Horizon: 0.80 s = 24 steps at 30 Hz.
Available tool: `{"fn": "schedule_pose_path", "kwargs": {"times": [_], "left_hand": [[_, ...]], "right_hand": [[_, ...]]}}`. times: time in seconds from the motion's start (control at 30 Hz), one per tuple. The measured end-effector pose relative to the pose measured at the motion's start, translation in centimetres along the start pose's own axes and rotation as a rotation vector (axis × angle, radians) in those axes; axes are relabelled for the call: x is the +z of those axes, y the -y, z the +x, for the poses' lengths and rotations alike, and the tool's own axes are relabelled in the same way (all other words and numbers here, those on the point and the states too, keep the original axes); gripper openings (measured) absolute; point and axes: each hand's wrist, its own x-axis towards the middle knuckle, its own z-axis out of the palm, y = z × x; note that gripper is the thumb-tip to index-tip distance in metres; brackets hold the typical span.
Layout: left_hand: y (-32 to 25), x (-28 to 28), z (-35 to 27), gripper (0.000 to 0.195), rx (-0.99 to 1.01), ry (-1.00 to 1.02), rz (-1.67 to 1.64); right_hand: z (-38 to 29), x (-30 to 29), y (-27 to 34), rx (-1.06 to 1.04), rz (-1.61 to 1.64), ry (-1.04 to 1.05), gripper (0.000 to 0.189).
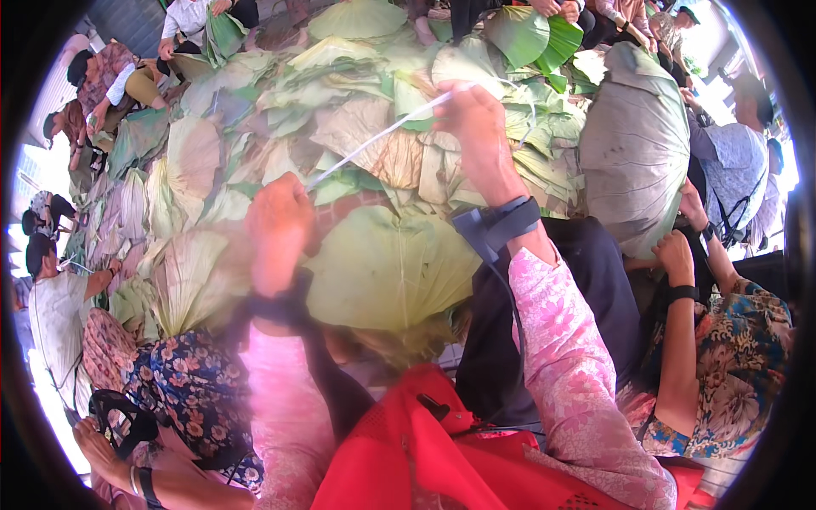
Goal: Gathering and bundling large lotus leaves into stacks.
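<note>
A thin white string [382, 135] stretches slantwise between my two raised hands. My left hand [280, 213], blurred, is closed on its lower end. My right hand [472, 124], higher up, pinches the other end, and a loose tail of string hangs to its right. Below and between my hands, a broad yellow-green lotus leaf [392, 264] lies folded over at my knees. More leaf layers show under its lower edge, but how many is hidden. Neither hand touches this leaf.
Overlapping lotus leaves [268, 102] cover the ground ahead. At right, a co-worker's hands [676, 255] hold a large grey-green leaf bundle [637, 153] upright. Someone in dark floral clothing [191, 389] sits close on my left. Several people line the far side. A cable [519, 319] runs along my right sleeve.
</note>
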Motion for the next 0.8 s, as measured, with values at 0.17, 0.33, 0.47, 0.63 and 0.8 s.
{"fn": "schedule_pose_path", "kwargs": {"times": [0.17, 0.33, 0.47, 0.63, 0.8], "left_hand": [[1.9, 0.3, 0.5, 0.01, -0.051, 0.036, 0.101], [4.9, -0.8, 0.0, 0.01, -0.03, 0.007, 0.116], [7.2, -1.2, -0.5, 0.01, -0.038, -0.056, 0.161], [6.6, -3.6, -1.6, 0.011, -0.06, 0.02, 0.191], [6.2, -5.7, -3.8, 0.025, 0.286, -0.037, 0.136]], "right_hand": [[0.5, -1.1, -0.1, -0.091, -0.053, -0.055, 0.024], [0.7, -1.3, 0.3, -0.103, -0.019, -0.061, 0.024], [1.0, -1.3, 0.6, -0.134, 0.008, -0.14, 0.023], [0.9, -1.9, 0.9, -0.18, -0.01, -0.186, 0.023], [0.8, -2.7, 1.3, -0.184, -0.024, -0.209, 0.024]]}}
